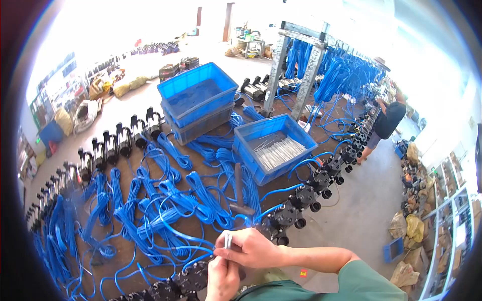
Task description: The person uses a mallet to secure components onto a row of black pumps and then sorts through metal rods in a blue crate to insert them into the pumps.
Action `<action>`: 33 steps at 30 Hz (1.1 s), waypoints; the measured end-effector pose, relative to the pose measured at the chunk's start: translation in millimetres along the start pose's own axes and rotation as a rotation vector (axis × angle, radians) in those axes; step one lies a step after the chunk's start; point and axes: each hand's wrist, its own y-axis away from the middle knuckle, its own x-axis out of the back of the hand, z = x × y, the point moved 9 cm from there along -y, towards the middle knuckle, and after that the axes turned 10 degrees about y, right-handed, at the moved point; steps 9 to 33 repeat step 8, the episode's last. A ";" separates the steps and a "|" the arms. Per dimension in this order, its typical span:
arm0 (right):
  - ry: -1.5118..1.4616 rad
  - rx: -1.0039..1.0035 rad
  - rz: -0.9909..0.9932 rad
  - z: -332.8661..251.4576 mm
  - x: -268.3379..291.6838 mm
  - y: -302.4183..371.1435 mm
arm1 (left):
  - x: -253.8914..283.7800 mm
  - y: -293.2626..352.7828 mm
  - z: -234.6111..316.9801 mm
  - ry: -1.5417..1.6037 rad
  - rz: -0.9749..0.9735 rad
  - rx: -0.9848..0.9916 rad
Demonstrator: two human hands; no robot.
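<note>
Just below the hammer (241,193) lying on the brown bench (150,261), both hands are meeting over a black pump body (193,278) at the near edge. Seen from the head camera, the right hand (251,248) is curling closed, pinching a small pale tube-like piece (227,240) that is sticking up between its fingers; what exactly that piece is, I cannot tell. The left hand (222,278) is closing too, coming up from under the right one and gripping something at the top of the pump, though its fingertips are hidden.

My reading is that a fitting step is under way: a small part is being joined to the pump or to its blue cable (165,210). The next move would call for a steady left grip while the right hand lines up the pale piece squarely before pushing.

Above and right of the hammer, a blue crate (273,145) is holding many thin pale sleeves. Up and left of it, two more blue crates (198,98) are standing stacked. Right of the hammer, a row of black pumps (311,188) is running along the bench edge, and far left another row (105,150) is lining up. Far right, another person (386,120) is bending over the same bench.
</note>
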 end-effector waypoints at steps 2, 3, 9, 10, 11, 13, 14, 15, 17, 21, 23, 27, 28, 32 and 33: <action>-0.009 -0.078 -0.054 27.7 37.6 -1.1 | -29.8 -24.0 -13.3 0.116 -0.095 0.182; -0.017 -0.069 -0.057 37.7 60.1 -7.4 | -43.4 -36.3 -18.0 0.148 -0.137 0.216; 0.281 -0.216 0.152 152.7 246.8 -87.1 | -78.1 -112.1 -10.8 -0.326 -0.015 -0.017; 0.281 -0.216 0.152 152.7 246.8 -87.1 | -78.1 -112.1 -10.8 -0.326 -0.015 -0.017; 0.281 -0.216 0.152 152.7 246.8 -87.1 | -78.1 -112.1 -10.8 -0.326 -0.015 -0.017; 0.281 -0.216 0.152 152.7 246.8 -87.1 | -78.1 -112.1 -10.8 -0.326 -0.015 -0.017; 0.281 -0.216 0.152 152.7 246.8 -87.1 | -78.1 -112.1 -10.8 -0.326 -0.015 -0.017; 0.281 -0.216 0.152 152.7 246.8 -87.1 | -78.1 -112.1 -10.8 -0.326 -0.015 -0.017; 0.281 -0.216 0.152 152.7 246.8 -87.1 | -78.1 -112.1 -10.8 -0.326 -0.015 -0.017; 0.281 -0.216 0.152 152.7 246.8 -87.1 | -78.1 -112.1 -10.8 -0.326 -0.015 -0.017; 0.281 -0.216 0.152 152.7 246.8 -87.1 | -78.1 -112.1 -10.8 -0.326 -0.015 -0.017; 0.281 -0.216 0.152 152.7 246.8 -87.1 | -78.1 -112.1 -10.8 -0.326 -0.015 -0.017; 0.281 -0.216 0.152 152.7 246.8 -87.1 | -78.1 -112.1 -10.8 -0.326 -0.015 -0.017; 0.281 -0.216 0.152 152.7 246.8 -87.1 | -78.1 -112.1 -10.8 -0.326 -0.015 -0.017; 0.281 -0.216 0.152 152.7 246.8 -87.1 | -78.1 -112.1 -10.8 -0.326 -0.015 -0.017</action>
